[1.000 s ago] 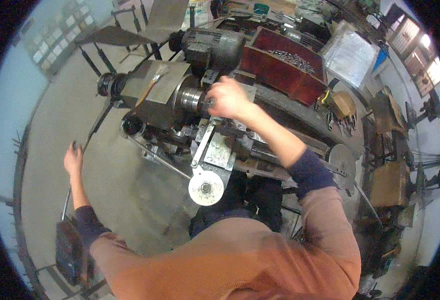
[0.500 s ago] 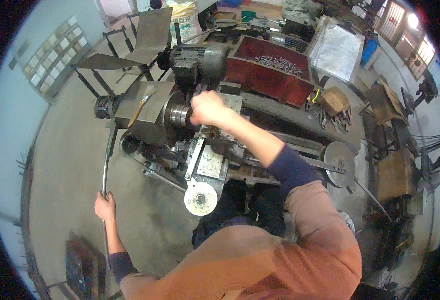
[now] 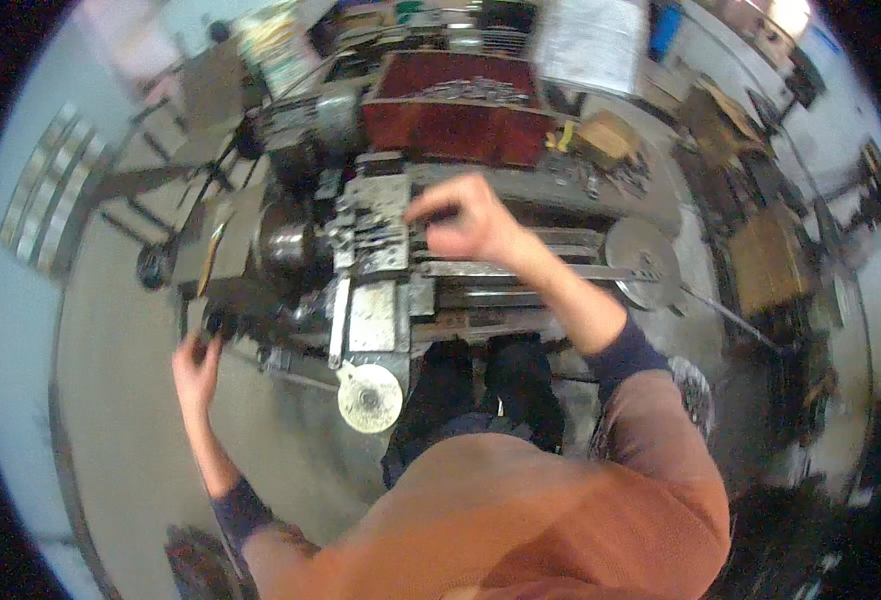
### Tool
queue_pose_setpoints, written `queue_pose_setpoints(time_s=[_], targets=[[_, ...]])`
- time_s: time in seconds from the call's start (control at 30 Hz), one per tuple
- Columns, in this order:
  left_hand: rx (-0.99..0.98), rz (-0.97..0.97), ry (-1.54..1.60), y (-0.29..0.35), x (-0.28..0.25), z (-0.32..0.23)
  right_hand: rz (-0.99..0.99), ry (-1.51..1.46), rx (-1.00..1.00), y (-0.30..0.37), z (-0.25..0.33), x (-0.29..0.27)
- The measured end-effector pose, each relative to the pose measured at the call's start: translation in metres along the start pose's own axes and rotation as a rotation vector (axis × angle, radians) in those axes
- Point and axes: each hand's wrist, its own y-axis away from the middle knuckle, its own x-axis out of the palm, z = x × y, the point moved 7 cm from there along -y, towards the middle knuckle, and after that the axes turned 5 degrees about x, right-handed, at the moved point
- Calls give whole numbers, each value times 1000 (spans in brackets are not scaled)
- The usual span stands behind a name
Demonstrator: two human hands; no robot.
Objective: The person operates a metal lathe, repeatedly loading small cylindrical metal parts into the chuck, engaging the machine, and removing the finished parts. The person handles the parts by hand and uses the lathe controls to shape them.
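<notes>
My right hand [image 3: 472, 222] is raised beside the lathe's tool post [image 3: 375, 225], with its fingers curled. A dark patch shows between them, and blur hides what it is. My left hand [image 3: 197, 375] is at the left end of the lathe, its fingertips close to a dark round part [image 3: 222, 322] under the headstock. Motion smears those fingers, and I cannot tell whether the long rod seen earlier is in them. The shiny chuck [image 3: 288, 245] lies left of the tool post. A paintbrush [image 3: 216, 238] rests on the headstock cover [image 3: 240, 215].
A pale handwheel [image 3: 368, 397] sticks out at the front of the lathe. Behind the bed stands a red box [image 3: 450, 135] of metal pieces. To its right are a cardboard box [image 3: 605, 138] and tools. A large disc [image 3: 642, 262] sits at the bed's right end.
My right hand has come away from the chuck to the right. My left hand has gone up toward the headstock. The view has shifted, and the machine appears farther left.
</notes>
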Motion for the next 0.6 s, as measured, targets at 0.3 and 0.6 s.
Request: queue_pose_setpoints(time_s=[0.3,0.6], targets=[[531,-548,123,-132,-86,-224,406,-873,-494,2,185,117],[304,-474,-318,-205,-73,-171,588,-1197,-388,12,216,111]])
